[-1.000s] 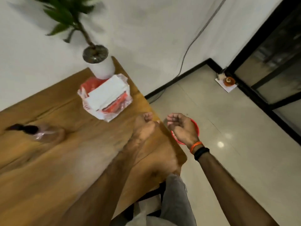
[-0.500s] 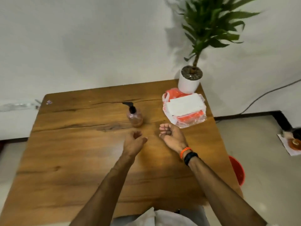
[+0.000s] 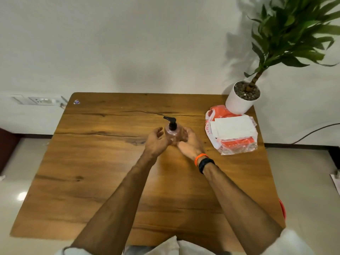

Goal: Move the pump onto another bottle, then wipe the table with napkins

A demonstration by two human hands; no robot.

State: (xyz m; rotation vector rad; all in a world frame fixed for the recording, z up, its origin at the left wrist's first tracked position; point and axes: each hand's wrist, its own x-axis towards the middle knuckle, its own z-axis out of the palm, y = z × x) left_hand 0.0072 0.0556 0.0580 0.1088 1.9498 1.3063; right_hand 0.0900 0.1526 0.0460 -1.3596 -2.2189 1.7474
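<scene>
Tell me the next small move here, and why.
Probably close the right hand around the bottle to steady it, then bring the left hand up to the black pump. Both hands flank the bottle, the left one open, and the pump is on.

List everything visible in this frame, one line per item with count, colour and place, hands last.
pump bottle: 1, clear pinkish with black pump, table centre, between the hands
napkin pack: 1, white napkins in clear and orange plastic wrap, right side of table
potted plant: 1, green leaves in white pot, far right corner of table
table: 1, brown wood
sticker: 1, small, bluish, far left corner of table
wall socket: 1, white, wall left of table
bucket: 1, red, floor by table's right edge, mostly hidden
wristbands: 2, orange and black, right wrist
left hand: open, beside bottle
right hand: cupped around bottle; contact unclear
</scene>
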